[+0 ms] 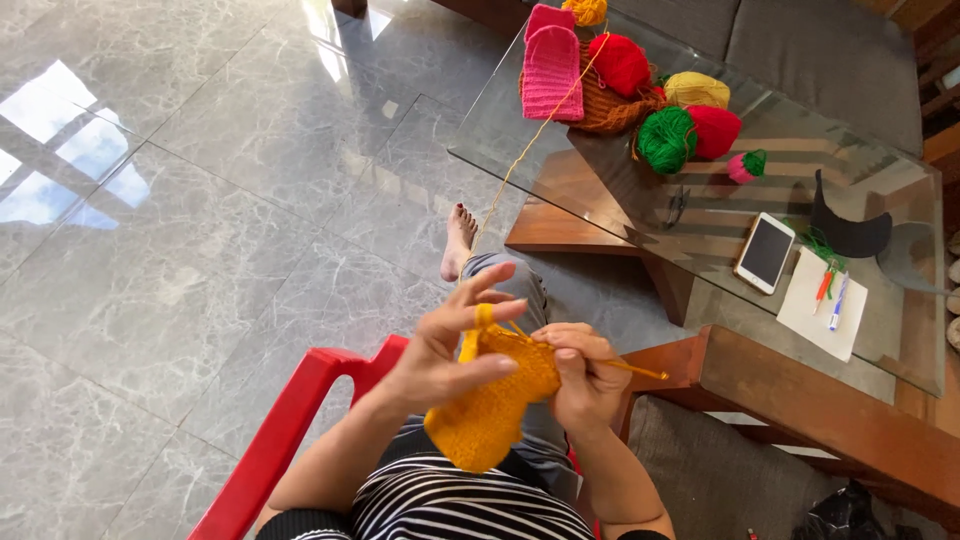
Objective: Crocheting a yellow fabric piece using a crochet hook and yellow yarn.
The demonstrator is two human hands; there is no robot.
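My left hand (450, 345) holds the top edge of an orange-yellow crocheted piece (492, 405), with a strand of yarn looped over its raised index finger. My right hand (585, 375) is closed on a crochet hook (640, 370) whose end sticks out to the right, its working tip buried in the piece's upper edge. The yarn strand (520, 160) runs up from my hands to the glass table. The piece hangs down over my lap.
A glass-topped wooden table (500, 130) carries several yarn balls (668, 138), pink knitted pieces (552, 70), a phone (766, 252), paper with pens (830, 300) and a dark cap (850, 230). I sit in a red plastic chair (290, 430). Grey marble floor lies left; a sofa is behind.
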